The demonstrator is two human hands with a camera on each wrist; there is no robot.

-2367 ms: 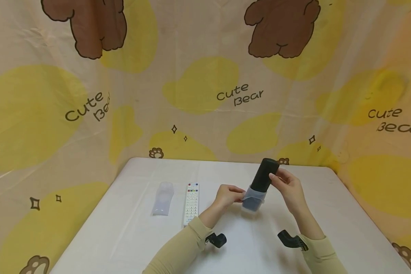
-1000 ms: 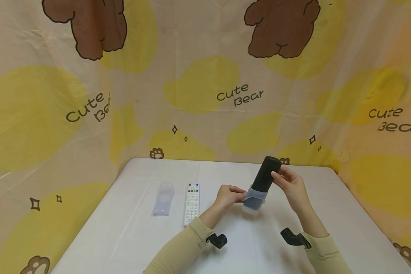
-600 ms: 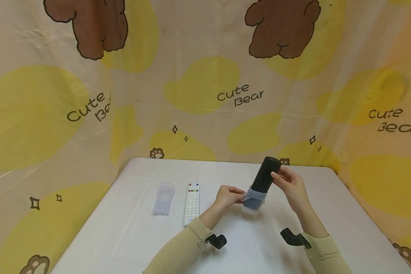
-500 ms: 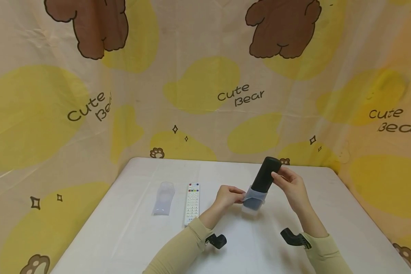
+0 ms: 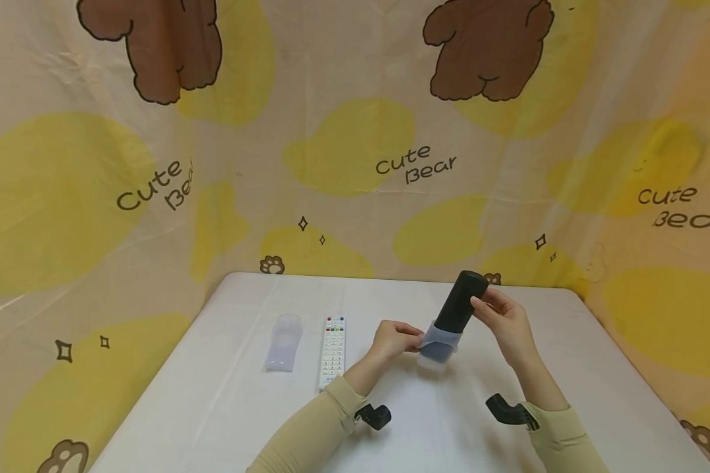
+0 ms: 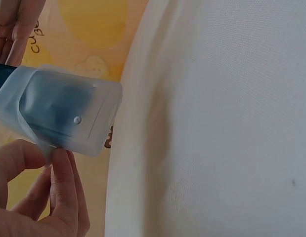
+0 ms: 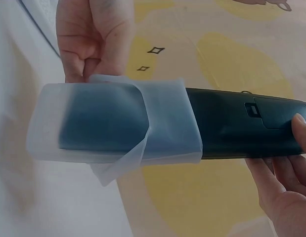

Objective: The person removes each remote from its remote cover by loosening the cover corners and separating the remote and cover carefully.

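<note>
A black remote control [image 5: 460, 303] is tilted above the table, its lower end inside a translucent silicone cover [image 5: 438, 348]. The cover's upper part is folded back over itself, and clear room shows between the remote's end and the cover's bottom [image 7: 46, 123]. My left hand [image 5: 395, 339] pinches the folded edge at the cover's left side between thumb and fingers. Toward the remote's upper end, my right hand [image 5: 507, 323] grips its side edges, the thumb near the battery lid [image 7: 276, 112]. The remote's button side is hidden in the right wrist view.
To the left on the white table [image 5: 213, 394] lie another translucent cover [image 5: 283, 343] and a white remote control [image 5: 332, 351] with buttons facing up. My left forearm passes close to the white remote's near end. A bear-print curtain [image 5: 343, 164] hangs around the table.
Over the whole span, my right hand and the black remote's upper end have shifted slightly right. My left hand and the cover have stayed almost still.
</note>
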